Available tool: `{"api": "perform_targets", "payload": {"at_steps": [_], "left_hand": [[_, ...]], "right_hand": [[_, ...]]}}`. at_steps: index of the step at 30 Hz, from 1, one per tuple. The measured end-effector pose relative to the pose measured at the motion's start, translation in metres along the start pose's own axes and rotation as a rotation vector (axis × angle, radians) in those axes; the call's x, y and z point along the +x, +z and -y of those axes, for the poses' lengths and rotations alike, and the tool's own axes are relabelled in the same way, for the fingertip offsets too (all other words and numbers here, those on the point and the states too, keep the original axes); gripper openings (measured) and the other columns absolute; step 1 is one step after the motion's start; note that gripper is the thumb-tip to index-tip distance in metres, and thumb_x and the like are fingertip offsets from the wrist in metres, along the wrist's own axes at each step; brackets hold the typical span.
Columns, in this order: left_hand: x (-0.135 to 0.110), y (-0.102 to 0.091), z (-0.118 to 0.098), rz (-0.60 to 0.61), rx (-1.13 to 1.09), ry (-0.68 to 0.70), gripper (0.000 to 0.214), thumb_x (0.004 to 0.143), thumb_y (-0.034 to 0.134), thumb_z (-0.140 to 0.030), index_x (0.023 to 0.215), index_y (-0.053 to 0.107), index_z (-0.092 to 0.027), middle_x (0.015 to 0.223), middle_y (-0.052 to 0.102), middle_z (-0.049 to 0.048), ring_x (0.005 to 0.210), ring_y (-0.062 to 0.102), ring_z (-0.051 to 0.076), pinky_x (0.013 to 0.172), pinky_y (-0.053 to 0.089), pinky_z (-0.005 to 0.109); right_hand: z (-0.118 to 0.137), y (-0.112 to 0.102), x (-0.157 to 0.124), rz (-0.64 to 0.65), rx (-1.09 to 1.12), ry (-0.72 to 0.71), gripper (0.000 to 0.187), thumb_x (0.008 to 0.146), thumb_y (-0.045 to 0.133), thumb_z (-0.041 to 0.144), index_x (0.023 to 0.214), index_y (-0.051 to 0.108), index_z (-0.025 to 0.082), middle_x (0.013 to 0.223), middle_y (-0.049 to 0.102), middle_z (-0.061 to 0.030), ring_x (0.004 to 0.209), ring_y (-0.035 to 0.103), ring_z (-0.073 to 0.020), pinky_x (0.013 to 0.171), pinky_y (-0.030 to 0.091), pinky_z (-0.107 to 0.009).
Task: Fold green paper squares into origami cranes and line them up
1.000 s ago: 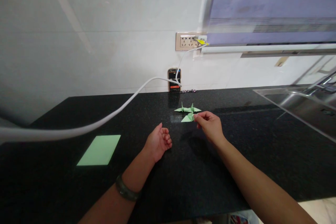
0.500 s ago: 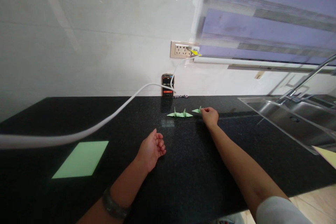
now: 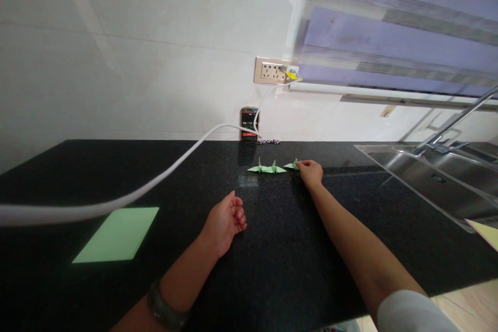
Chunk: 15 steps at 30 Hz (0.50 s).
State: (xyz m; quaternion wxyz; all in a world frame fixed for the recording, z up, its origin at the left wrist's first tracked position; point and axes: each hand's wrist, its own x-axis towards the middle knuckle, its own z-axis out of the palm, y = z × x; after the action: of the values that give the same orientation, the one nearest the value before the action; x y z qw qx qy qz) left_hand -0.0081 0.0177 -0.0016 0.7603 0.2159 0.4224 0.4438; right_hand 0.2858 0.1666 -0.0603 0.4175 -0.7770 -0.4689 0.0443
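Observation:
My right hand (image 3: 310,173) reaches far across the black countertop (image 3: 272,249), its fingers pinched on a small green paper crane (image 3: 292,165). Just left of that one, a second green paper crane (image 3: 266,168) stands on the counter. My left hand (image 3: 226,220) rests on the counter nearer to me, fingers loosely curled with nothing in them. A dark band sits on my left wrist. A flat sheet of green paper (image 3: 116,235) lies at the left.
A phone (image 3: 249,124) showing a timer leans on the white wall, its white cable (image 3: 116,201) sweeping left across the counter. A wall socket (image 3: 270,70) sits above it. A steel sink (image 3: 436,181) with a tap is at the right.
My right hand carried the small crane away from me and to the right of the standing crane, setting it down on the counter. The left hand stayed put.

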Motion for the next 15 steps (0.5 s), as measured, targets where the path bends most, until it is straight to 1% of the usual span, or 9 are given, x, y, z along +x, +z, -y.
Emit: {"api": "perform_targets", "payload": {"at_steps": [4,7,12,13,15], "left_hand": [[0.0,0.0,-0.001,-0.006,0.004,-0.001,0.026,0.076,0.045,-0.042,0.068,0.046,-0.017,0.046,0.039,-0.0048,0.042,0.041,0.009,0.046,0.035,0.022],[0.001,0.0,0.0,-0.004,0.008,0.009,0.026,0.076,0.045,-0.042,0.068,0.046,-0.017,0.046,0.039,-0.0047,0.042,0.041,0.009,0.046,0.036,0.023],[0.003,-0.001,0.0,-0.005,0.007,0.006,0.027,0.076,0.045,-0.043,0.068,0.046,-0.017,0.046,0.039,-0.0046,0.042,0.04,0.009,0.046,0.036,0.022],[0.003,-0.001,0.0,-0.005,0.006,0.004,0.027,0.076,0.045,-0.043,0.068,0.046,-0.017,0.046,0.039,-0.0046,0.042,0.04,0.009,0.046,0.036,0.022],[0.004,-0.001,0.0,-0.004,0.004,0.005,0.027,0.076,0.045,-0.044,0.068,0.046,-0.018,0.046,0.039,-0.0047,0.042,0.04,0.009,0.046,0.036,0.022]], "right_hand": [[-0.003,0.0,0.001,-0.005,-0.005,-0.012,0.045,0.064,0.052,0.053,0.075,0.068,0.012,0.069,0.067,-0.0107,0.061,0.059,-0.0196,0.056,0.039,-0.026],[-0.003,0.0,0.003,-0.012,-0.027,-0.023,0.051,0.069,0.046,0.056,0.075,0.068,0.011,0.069,0.067,-0.0114,0.062,0.059,-0.0199,0.055,0.039,-0.026],[0.001,-0.006,0.001,-0.007,-0.113,-0.056,0.057,0.079,0.03,0.053,0.068,0.067,0.01,0.062,0.064,-0.0117,0.06,0.058,-0.0202,0.054,0.038,-0.026],[0.003,-0.008,0.0,-0.005,-0.135,-0.068,0.058,0.081,0.028,0.052,0.069,0.066,0.01,0.061,0.064,-0.0118,0.06,0.058,-0.0204,0.055,0.038,-0.026],[0.007,-0.014,-0.005,-0.01,-0.18,-0.104,0.059,0.083,0.023,0.049,0.079,0.065,0.008,0.066,0.064,-0.013,0.064,0.058,-0.0212,0.058,0.039,-0.027]]}}
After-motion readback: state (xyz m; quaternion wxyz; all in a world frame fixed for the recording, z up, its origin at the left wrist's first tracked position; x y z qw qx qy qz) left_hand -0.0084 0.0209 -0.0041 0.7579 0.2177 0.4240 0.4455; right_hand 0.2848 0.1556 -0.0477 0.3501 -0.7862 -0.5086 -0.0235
